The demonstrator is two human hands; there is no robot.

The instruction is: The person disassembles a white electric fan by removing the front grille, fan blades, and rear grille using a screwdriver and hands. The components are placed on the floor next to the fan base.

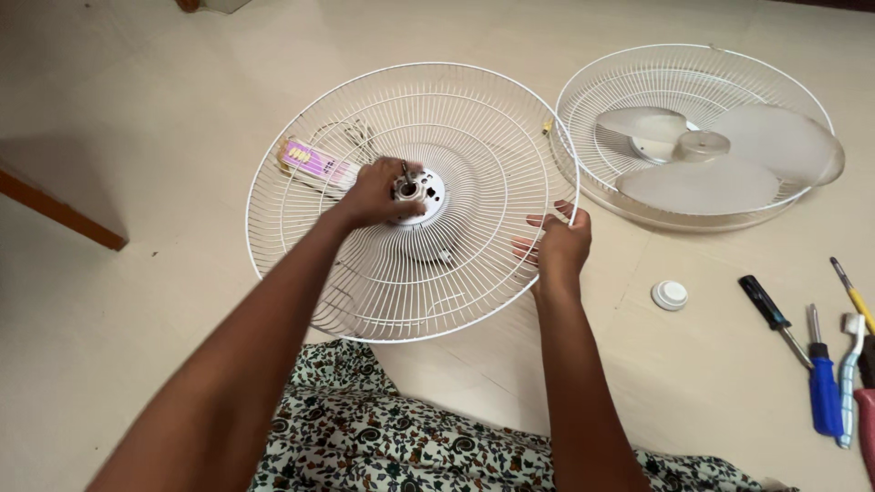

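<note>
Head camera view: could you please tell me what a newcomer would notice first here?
A white wire fan guard fills the centre, with the left hand at its hub and the right hand gripping its rim. To the upper right, a second guard holds translucent fan blades. Screwdrivers lie at the right edge.

Pale tiled floor [137, 301]. Lying directly on it: white wire fan guard [638, 196] cradling fan blade [711, 164], round white cap [669, 294], black-handled screwdriver [773, 317], blue-handled screwdriver [823, 387], yellow-handled tool [852, 293], toothbrush [849, 374].
</note>
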